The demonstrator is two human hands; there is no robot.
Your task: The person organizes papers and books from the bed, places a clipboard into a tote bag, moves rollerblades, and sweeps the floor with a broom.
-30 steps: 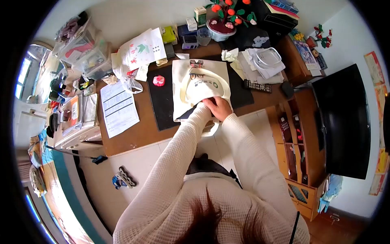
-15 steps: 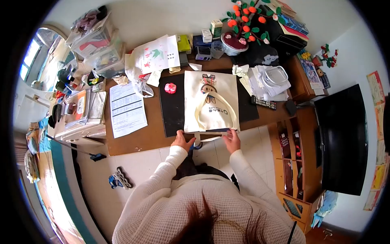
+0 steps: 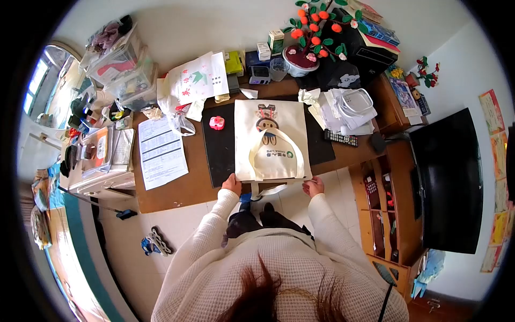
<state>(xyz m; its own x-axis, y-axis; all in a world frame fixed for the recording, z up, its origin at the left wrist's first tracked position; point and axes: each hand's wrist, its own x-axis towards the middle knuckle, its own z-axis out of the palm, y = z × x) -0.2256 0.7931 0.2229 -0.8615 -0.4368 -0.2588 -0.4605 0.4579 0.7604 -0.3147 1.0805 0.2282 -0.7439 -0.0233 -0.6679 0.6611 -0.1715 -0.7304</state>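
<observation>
A cream canvas tote bag (image 3: pixel 247 123) lies flat on a black desk mat (image 3: pixel 219 147), printed with a cartoon figure and lettering. Its opening faces me. One handle (image 3: pixel 292 147) loops over the printed side, and the other strap (image 3: pixel 271 191) hangs past the desk's front edge. My left hand (image 3: pixel 231 184) is closed at the bag's near left corner. At the near right corner, my right hand (image 3: pixel 313 187) pinches the bag's edge between thumb and fingers. A small pink object (image 3: pixel 216 123) sits on the mat left of the bag.
A printed sheet (image 3: pixel 162 153) lies on the desk's left. To the right are a remote control (image 3: pixel 341 138) and stacked papers with a clear plastic container (image 3: pixel 357 102). A potted artificial orange tree (image 3: pixel 301 59), small boxes and a paper bag (image 3: pixel 196 78) stand behind.
My right hand has slid outward along the bag's opening to its right corner. My left fingers have closed in at the left corner. The whole view has shifted slightly.
</observation>
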